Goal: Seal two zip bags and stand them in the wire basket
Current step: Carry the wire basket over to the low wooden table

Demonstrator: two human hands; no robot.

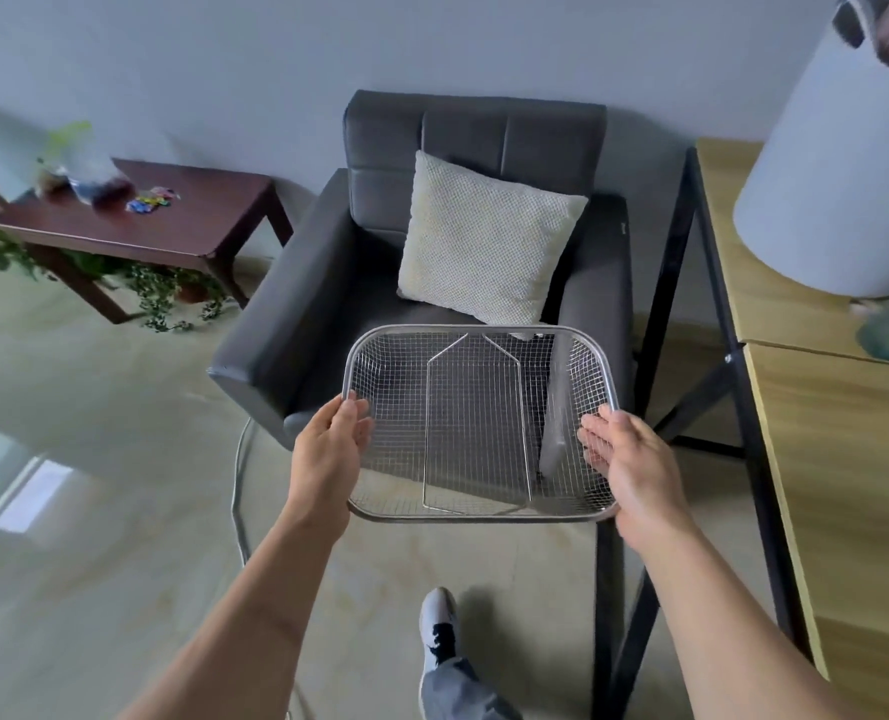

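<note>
A: Zip bags — none sighted. Noting surroundings first, biggest down: dark grey upholstered armchair (pixel 328 314) dead ahead, cream knitted square cushion (pixel 484 241) propped on its seat. Light wooden bench on a black metal frame (pixel 816 433) along the right, a large white cylindrical container (pixel 837 189) standing on it. Dark red-brown wooden side bench (pixel 172 220) far left, some blurred items on top, too small to identify.

B: And the basket?

A: Shallow rectangular silver wire-mesh basket (pixel 478 423), carried in the air in front of the armchair, above the pale glossy floor (pixel 94 459). Nothing inside but its own bent wire handle folded flat.

B: Grip?

A: Left hand (pixel 328 454) clamped on the left rim, thumb on top. Right hand (pixel 624 459) flat against the right side, fingers spread along the mesh; the two hands sit well apart, the basket pressed between them.

B: Progress?

A: Early, by my reading. Basket empty, no bag visible sealed or unsealed. Both seals and both placements remain.
</note>
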